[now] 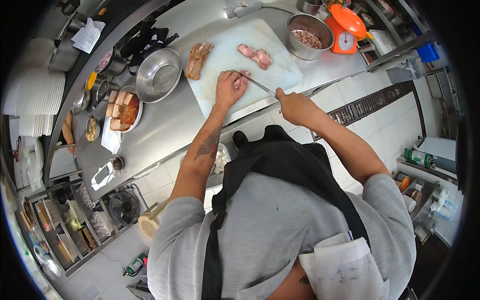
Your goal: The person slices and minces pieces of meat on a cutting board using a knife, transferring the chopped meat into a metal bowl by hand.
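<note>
My right hand (pixel 295 106) is closed round the handle of a knife (pixel 261 87), whose blade reaches left across the white cutting board (pixel 217 97). The tip of the blade meets a small piece of raw meat (pixel 243 80). Pressed on that meat are the curled fingers of my left hand (pixel 230 90). Farther back on the board lie pink raw meat pieces (pixel 256 56). A larger brownish slab of meat (pixel 198 60) rests at the board's left side.
A steel pot (pixel 310 37) of diced meat stands right of the board, beside an orange scale (pixel 344 37). To the left are a steel bowl (pixel 159 75) and a dish of browned chunks in sauce (pixel 124 111). The steel counter's front edge runs before me.
</note>
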A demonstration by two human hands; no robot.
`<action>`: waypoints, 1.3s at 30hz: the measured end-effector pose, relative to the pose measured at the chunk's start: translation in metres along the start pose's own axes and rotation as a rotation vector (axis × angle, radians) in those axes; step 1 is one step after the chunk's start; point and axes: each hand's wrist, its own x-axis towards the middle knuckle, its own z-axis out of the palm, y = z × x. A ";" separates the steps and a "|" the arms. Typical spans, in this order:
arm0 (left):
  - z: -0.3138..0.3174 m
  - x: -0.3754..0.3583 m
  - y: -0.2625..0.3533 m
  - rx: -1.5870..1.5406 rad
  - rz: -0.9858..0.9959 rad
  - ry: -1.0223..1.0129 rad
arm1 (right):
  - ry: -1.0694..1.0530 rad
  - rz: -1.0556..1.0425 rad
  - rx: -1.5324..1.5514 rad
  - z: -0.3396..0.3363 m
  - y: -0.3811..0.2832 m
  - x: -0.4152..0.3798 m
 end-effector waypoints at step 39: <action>-0.004 -0.014 0.002 -0.005 -0.028 0.041 | -0.065 0.017 -0.030 0.002 -0.010 -0.001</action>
